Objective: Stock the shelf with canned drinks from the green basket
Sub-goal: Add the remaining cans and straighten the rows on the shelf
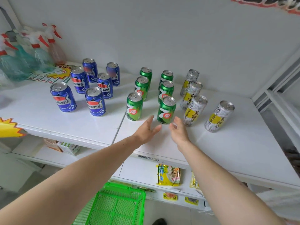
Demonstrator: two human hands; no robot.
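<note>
Blue cans [84, 86] sit left on the white shelf [227, 143], green cans [152, 93] mid, silver-yellow cans [199, 101] right — both hands, left hand [146, 129] and right hand [178, 129], released, flanking the front green can [166, 110]; green basket [116, 205] below.

Bare shelf [227, 151] before upright cans [166, 110]

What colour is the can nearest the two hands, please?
Green, with a red-and-white logo; the can shows best in the head view.

Cans [166, 110] upright in rows on the shelf [227, 143], spray bottles [39, 52] far left, basket [116, 203] below.
</note>
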